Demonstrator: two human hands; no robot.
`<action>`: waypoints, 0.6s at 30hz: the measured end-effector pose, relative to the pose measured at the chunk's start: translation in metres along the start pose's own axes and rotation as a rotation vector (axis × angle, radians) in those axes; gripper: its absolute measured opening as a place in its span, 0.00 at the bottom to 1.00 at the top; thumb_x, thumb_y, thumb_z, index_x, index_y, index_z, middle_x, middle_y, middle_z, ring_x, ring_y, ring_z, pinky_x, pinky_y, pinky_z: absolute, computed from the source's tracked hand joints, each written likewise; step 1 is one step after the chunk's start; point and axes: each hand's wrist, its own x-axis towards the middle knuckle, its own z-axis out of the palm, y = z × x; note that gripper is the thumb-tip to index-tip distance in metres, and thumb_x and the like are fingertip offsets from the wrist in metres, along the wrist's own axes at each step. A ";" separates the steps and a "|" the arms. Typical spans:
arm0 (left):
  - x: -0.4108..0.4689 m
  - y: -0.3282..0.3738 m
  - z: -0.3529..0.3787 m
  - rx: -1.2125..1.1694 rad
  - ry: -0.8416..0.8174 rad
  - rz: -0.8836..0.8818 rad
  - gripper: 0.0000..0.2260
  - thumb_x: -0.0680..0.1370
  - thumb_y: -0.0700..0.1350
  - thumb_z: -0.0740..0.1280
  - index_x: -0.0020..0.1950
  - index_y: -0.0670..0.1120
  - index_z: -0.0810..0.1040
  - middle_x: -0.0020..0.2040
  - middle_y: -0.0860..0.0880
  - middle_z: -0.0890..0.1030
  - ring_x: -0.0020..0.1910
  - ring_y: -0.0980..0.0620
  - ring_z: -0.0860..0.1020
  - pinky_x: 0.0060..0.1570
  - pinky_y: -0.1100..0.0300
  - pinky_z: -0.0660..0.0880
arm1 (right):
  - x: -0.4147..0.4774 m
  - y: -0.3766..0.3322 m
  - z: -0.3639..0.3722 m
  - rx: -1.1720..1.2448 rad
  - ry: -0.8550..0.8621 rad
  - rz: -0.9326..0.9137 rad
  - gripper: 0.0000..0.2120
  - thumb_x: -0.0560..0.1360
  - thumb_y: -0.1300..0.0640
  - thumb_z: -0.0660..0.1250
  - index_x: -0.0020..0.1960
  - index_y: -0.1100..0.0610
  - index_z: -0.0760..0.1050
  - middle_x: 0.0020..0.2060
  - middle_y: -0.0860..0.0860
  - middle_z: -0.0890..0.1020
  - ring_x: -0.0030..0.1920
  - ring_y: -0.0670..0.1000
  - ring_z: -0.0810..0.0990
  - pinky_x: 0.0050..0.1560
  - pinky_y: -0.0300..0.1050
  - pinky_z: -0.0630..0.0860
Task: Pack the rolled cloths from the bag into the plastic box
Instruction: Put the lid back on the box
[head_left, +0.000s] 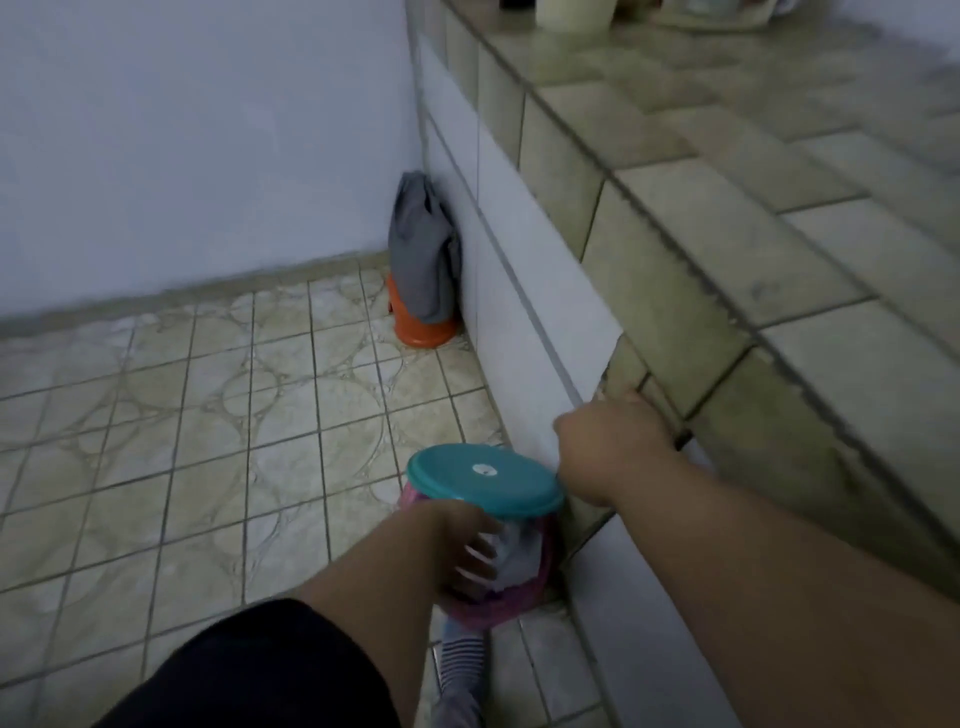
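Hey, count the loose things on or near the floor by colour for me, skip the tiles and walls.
Teal: 1, the lid
Pink: 1, the box
Orange: 1, the bucket
Grey: 1, the cloth draped over the bucket
Total: 4

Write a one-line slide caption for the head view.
Left hand carries the teal-lidded plastic box of cloths while the right hand rests on the tiled ledge.

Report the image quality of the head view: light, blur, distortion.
Head view: dim, flat, bluish light with no hard shadows or glare; motion blur smears the tiled counter at upper right and softens the right hand; the left hand under the teal lid is also soft; wide-angle bending curves the counter edge and floor tiles.
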 end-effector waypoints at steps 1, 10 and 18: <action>-0.020 0.020 -0.007 0.091 0.071 0.047 0.15 0.76 0.54 0.62 0.53 0.44 0.77 0.46 0.46 0.82 0.38 0.47 0.82 0.38 0.56 0.77 | -0.009 0.004 -0.020 0.166 0.083 -0.025 0.12 0.75 0.54 0.57 0.56 0.53 0.75 0.55 0.53 0.79 0.53 0.55 0.76 0.51 0.46 0.69; -0.222 0.196 0.118 0.429 0.694 1.406 0.22 0.74 0.52 0.63 0.66 0.48 0.71 0.63 0.46 0.73 0.59 0.45 0.73 0.57 0.52 0.70 | -0.165 0.181 -0.069 0.702 0.790 0.674 0.17 0.73 0.49 0.62 0.61 0.48 0.74 0.57 0.51 0.77 0.55 0.55 0.77 0.49 0.47 0.73; -0.228 0.157 0.314 1.463 0.321 1.304 0.33 0.72 0.66 0.61 0.74 0.56 0.57 0.77 0.48 0.53 0.75 0.44 0.53 0.69 0.39 0.54 | -0.298 0.236 0.067 0.836 0.242 1.238 0.37 0.73 0.32 0.55 0.76 0.49 0.51 0.77 0.55 0.52 0.75 0.59 0.53 0.71 0.60 0.57</action>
